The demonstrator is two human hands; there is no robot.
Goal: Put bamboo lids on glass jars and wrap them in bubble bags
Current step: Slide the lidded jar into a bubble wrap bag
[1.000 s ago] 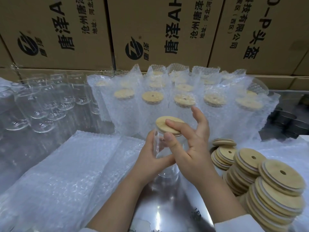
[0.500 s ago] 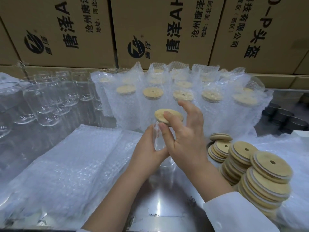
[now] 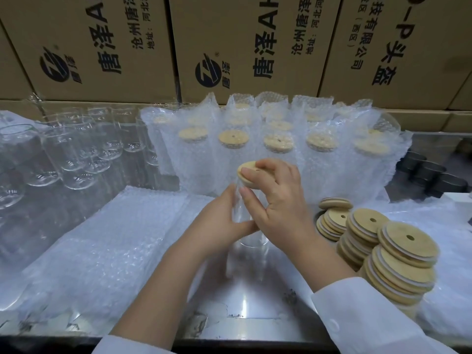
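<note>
A clear glass jar stands upright on the metal table at the centre. My left hand grips its side. A round bamboo lid sits on the jar's mouth, and my right hand lies over it with fingers curled on top and thumb on the lid's near rim. Flat bubble bags lie stacked to the left. Stacks of loose bamboo lids rise at the right.
Several lidded jars wrapped in bubble bags stand in rows behind my hands. Bare glass jars crowd the back left. Cardboard boxes wall off the rear. Dark round containers sit at the far right.
My right hand has come down over the lid, its fingers now curled across the top instead of raised. The lid sits lower on the jar. The left hand keeps its hold.
</note>
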